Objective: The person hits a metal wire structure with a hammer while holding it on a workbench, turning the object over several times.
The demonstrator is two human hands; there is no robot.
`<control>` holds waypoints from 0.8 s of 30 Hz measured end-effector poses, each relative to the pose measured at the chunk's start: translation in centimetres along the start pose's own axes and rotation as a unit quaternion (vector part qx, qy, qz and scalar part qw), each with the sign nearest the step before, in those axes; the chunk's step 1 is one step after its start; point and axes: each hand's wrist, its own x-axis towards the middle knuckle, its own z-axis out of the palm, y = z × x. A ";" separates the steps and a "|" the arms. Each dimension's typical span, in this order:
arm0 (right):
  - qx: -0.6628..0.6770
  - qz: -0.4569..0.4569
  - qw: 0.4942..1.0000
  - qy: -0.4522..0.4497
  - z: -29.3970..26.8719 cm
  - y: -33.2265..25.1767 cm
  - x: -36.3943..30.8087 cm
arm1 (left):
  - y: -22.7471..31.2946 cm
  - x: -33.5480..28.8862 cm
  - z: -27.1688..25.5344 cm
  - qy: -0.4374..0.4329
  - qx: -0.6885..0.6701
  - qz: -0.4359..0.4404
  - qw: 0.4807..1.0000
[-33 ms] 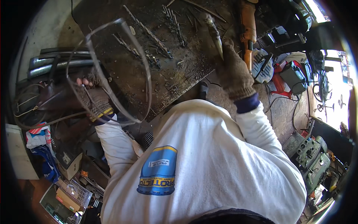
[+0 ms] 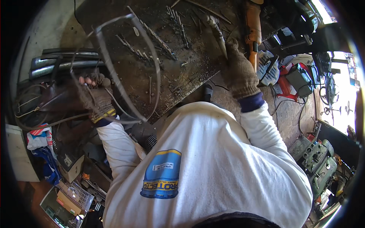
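My left hand, in a worn brown knitted glove with bare fingertips showing, is curled at the left of the workbench. It holds a pale, see-through looped frame, shaped like safety glasses, smeared by motion and reaching over the bench's left part. A dark brown, blurred sheet-like shape lies beside this hand; whether the two touch, I cannot tell. My right hand, gloved too, is closed at the bench's right edge around the near end of a worn tapered metal tool, which points away from me. My palm hides its lower end.
Short metal rods with crusty lumps lie on the dark, gritty workbench. An orange power tool is right of my right hand. Metal tubes lie at the left, and a grey machine stands at the lower right.
The see-through frame has shifted a little to the right and tilted. My left hand has turned slightly with it. My right hand and its tool are almost where they were.
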 end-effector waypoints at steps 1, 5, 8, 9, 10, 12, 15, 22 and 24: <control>0.001 -0.005 1.000 0.003 0.9 0.9 0.6 | 0.2 0.5 0.1 0.018 0.021 -0.024 0.999; -0.119 -0.016 0.986 0.112 3.3 3.8 2.6 | -0.2 2.5 -0.4 0.059 0.061 -0.017 0.996; -0.148 -0.037 0.981 0.120 1.4 1.3 1.8 | -0.6 2.9 -2.0 0.045 0.091 -0.036 0.994; -0.162 -0.058 0.977 0.123 0.2 0.4 1.3 | -0.8 3.0 -2.0 0.028 0.101 -0.054 0.993; -0.087 -0.142 0.967 0.192 0.0 0.1 1.2 | -0.8 3.1 -2.1 0.041 0.113 -0.032 0.992; 0.107 -0.216 0.954 0.177 0.1 -1.5 0.3 | 0.8 4.2 -6.0 0.085 0.139 -0.001 0.987; 0.299 -0.240 0.920 0.079 1.1 -3.3 -0.3 | -1.3 6.2 -6.4 0.182 0.224 0.039 0.957; 0.144 -0.230 0.962 -0.019 -0.3 -5.5 1.3 | -1.9 9.3 -8.2 -0.005 0.114 -0.130 0.985; 0.083 -0.217 0.970 -0.079 -0.4 -5.5 1.8 | -3.1 10.3 -7.3 0.157 0.269 -0.099 0.945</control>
